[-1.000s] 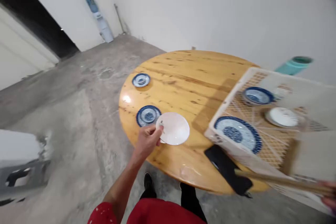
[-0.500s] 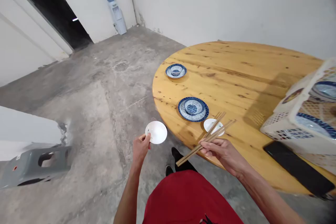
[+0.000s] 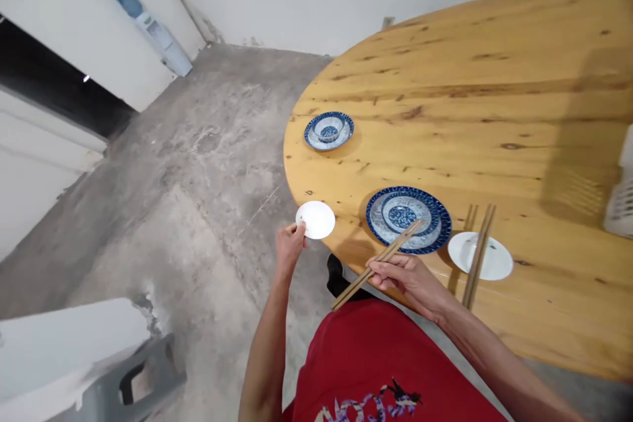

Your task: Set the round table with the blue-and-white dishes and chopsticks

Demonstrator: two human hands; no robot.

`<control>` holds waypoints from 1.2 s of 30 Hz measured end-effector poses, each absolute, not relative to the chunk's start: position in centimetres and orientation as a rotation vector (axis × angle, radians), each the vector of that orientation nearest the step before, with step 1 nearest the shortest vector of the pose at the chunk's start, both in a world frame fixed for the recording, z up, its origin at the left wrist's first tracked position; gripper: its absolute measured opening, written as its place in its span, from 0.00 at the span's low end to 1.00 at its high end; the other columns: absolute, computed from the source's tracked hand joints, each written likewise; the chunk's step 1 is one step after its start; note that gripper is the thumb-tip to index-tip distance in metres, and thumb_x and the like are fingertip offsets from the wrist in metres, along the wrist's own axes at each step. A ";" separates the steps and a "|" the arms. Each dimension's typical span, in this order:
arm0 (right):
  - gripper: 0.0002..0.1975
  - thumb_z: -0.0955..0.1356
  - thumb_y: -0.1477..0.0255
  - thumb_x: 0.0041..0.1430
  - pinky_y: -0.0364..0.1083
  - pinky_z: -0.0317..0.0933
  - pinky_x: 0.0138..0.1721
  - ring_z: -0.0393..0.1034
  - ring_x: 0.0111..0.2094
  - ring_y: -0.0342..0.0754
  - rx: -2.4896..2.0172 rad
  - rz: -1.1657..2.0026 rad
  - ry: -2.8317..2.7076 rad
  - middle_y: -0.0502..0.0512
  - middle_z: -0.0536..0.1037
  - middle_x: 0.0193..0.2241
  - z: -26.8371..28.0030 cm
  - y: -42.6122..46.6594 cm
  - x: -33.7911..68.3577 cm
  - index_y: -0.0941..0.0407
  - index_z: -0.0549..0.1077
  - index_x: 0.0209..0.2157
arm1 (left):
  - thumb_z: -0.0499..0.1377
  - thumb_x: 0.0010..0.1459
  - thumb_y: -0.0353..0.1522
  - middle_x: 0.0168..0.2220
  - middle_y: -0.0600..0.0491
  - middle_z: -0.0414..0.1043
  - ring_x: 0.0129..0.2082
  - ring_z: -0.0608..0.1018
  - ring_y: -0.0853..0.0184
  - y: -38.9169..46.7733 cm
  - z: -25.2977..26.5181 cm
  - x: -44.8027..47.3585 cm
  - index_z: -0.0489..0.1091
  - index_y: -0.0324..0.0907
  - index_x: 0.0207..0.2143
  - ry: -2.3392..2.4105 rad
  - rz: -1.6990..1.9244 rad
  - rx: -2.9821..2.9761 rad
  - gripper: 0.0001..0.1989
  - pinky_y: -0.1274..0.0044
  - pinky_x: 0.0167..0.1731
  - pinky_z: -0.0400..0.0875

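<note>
My left hand [image 3: 291, 247] pinches the rim of a small white saucer [image 3: 316, 219], held near the table's left edge. Between the fingers of my right hand [image 3: 403, 277] is a pair of wooden chopsticks [image 3: 380, 260], slanting up toward a blue-patterned plate [image 3: 442, 224]. A matching bowl [image 3: 404, 212] sits on that plate. Just right of it, another white saucer [image 3: 457, 252] lies on the table with a second pair of chopsticks [image 3: 479, 254] across it. Farther back stands a smaller-looking blue-patterned plate [image 3: 349, 138] with a bowl [image 3: 329, 126] on it.
The round wooden table [image 3: 494, 138] fills the right side. At its right edge a white plastic basket [image 3: 622, 204] is partly in view. A grey stool [image 3: 128, 382] stands at lower left, and a water dispenser [image 3: 161, 39] against the far wall.
My view has turned and moved closer to the table's left side. The saucer in my left hand has come toward the table edge; the chopsticks in my right hand have left the other saucer.
</note>
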State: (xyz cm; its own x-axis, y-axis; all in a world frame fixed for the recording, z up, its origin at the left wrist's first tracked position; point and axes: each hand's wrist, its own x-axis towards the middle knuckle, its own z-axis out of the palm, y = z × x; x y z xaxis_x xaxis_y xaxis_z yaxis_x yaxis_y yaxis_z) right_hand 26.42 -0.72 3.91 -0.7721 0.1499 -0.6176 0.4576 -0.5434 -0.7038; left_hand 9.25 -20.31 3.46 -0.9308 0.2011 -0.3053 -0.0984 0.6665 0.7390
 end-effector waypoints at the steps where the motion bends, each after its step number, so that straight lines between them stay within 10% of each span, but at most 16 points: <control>1: 0.26 0.83 0.52 0.33 0.41 0.67 0.26 0.73 0.25 0.46 0.989 -2.432 1.387 0.59 0.80 0.23 3.9 -1.0 25.4 0.59 0.82 0.27 | 0.51 0.59 0.44 0.14 0.56 0.59 0.19 0.64 0.71 -19.5 3.4 7.8 0.60 0.42 0.13 2.518 1.123 0.119 0.24 0.79 0.26 0.58; 36: 0.26 0.83 0.52 0.32 0.42 0.69 0.24 0.73 0.22 0.46 2.217 -2.616 1.145 0.57 0.79 0.20 0.8 -3.1 0.6 0.58 0.77 0.22 | 0.52 0.66 0.45 0.18 0.55 0.69 0.18 0.71 0.70 -3.1 -5.5 -17.5 0.68 0.41 0.24 1.790 0.620 0.851 0.22 0.78 0.24 0.63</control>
State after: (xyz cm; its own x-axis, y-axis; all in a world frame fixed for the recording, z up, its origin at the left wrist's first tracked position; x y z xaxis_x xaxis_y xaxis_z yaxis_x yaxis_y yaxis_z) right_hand 0.65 -3.15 0.77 -0.1791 0.6971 -0.6943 0.0374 -0.7004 -0.7128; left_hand -17.51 -3.12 -5.51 -0.2355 0.7855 -0.5723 0.2629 0.6184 0.7406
